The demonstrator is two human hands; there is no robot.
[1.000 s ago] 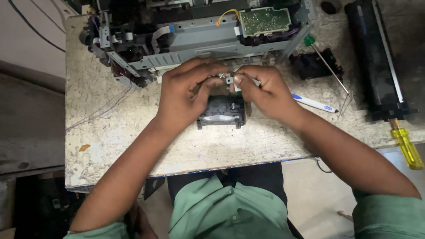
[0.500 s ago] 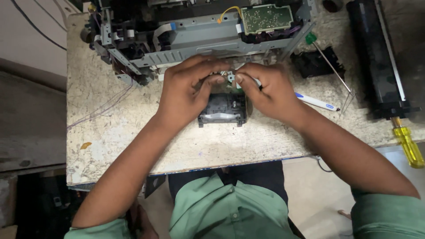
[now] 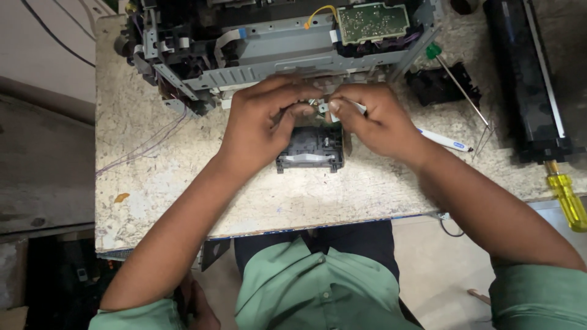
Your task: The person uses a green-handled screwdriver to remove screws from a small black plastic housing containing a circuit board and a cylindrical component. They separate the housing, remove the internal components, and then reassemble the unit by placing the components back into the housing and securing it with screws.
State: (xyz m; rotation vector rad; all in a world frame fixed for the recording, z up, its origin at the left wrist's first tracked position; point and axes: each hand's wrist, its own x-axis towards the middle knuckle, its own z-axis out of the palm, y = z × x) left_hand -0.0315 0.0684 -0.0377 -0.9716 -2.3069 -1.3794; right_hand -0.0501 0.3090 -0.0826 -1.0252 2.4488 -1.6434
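Left hand [image 3: 260, 125]: I saw it curled, fingertips pinched together on a small metal part [image 3: 320, 107] held above the counter.
Right hand [image 3: 373, 119]: It met the left from the other side, thumb and forefinger closed on the same small part, the two hands touching at the fingertips.
Small part: It sat between both hands, just above a black module; too tiny for me to tell its shape.
Black module [image 3: 310, 150]: It lay flat on the counter [image 3: 153, 177], directly under my hands.
Opened machine chassis [image 3: 275, 43]: It stood at the far edge, a green circuit board [image 3: 373, 21] on top.
Right side: A white pen [image 3: 443, 140], a green-handled screwdriver [image 3: 458, 82], a long black cartridge [image 3: 526, 79] and a yellow-handled screwdriver [image 3: 565, 195] lay there.
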